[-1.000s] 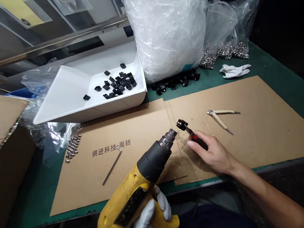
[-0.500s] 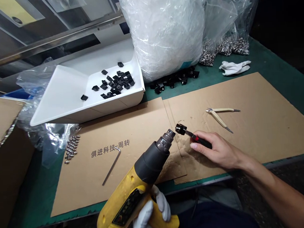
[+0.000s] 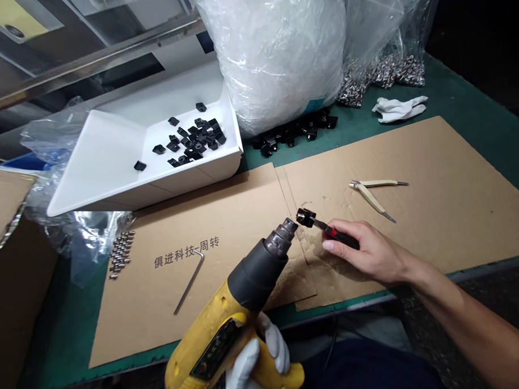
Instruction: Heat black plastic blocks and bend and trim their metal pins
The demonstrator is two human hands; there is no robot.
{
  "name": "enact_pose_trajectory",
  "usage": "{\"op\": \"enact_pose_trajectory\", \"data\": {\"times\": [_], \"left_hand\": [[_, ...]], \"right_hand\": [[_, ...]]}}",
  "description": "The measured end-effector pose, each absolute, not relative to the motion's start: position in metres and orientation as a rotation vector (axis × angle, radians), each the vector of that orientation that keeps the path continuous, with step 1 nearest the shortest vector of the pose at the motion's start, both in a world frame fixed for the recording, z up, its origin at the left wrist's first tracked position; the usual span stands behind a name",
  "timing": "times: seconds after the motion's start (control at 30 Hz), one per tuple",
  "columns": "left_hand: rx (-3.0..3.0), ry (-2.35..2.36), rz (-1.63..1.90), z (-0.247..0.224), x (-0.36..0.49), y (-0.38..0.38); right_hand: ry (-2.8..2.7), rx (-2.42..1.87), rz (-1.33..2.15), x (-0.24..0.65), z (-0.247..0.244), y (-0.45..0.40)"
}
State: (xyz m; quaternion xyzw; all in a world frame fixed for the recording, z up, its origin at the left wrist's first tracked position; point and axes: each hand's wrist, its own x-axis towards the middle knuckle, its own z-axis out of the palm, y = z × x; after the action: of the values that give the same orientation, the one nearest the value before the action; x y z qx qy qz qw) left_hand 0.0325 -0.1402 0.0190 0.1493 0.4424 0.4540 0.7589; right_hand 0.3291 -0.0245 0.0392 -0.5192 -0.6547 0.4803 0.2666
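Head view: I have the gloved left hand clenched round a yellow heat gun, and the right hand closed on a red-banded driver carrying one black fitting just beside the gun's nozzle; more black fittings remain behind it in a white tray.

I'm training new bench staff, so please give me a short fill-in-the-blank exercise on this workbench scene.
The yellow-and-black heat gun is held in the person's ____ hand, which wears a white glove. The bare right hand holds a red-handled tool with a small ____ part on its tip. Cream-handled pliers lie on a sheet of brown ____.

Answers: left; black; cardboard.
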Motion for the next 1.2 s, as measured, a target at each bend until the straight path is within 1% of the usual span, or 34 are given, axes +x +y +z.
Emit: {"op": "enact_pose_trajectory", "data": {"times": [0.3, 0.6, 0.8, 0.9, 1.1, 1.2], "left_hand": [[0.413, 0.883, 1.006, 0.01, 0.029, -0.14], [0.415, 0.868, 0.988, 0.013, 0.029, -0.139], [0.358, 0.857, 0.973, 0.01, 0.025, -0.142], [0.327, 0.856, 0.962, 0.007, 0.023, -0.144], [0.397, 0.816, 0.962, 0.005, 0.021, -0.142], [0.417, 0.802, 0.94, 0.005, 0.02, -0.141]], "right_hand": [[-1.782, -1.397, 1.281, 0.328, 0.041, -0.026], [-1.776, -1.387, 1.3, 0.328, 0.041, -0.026], [-1.756, -1.333, 1.393, 0.338, 0.04, -0.02], [-1.75, -1.293, 1.538, 0.348, 0.042, -0.015], [-1.419, -1.127, 2.09, 0.372, 0.045, -0.005], [-1.314, -1.046, 2.219, 0.379, 0.046, -0.004]]}}
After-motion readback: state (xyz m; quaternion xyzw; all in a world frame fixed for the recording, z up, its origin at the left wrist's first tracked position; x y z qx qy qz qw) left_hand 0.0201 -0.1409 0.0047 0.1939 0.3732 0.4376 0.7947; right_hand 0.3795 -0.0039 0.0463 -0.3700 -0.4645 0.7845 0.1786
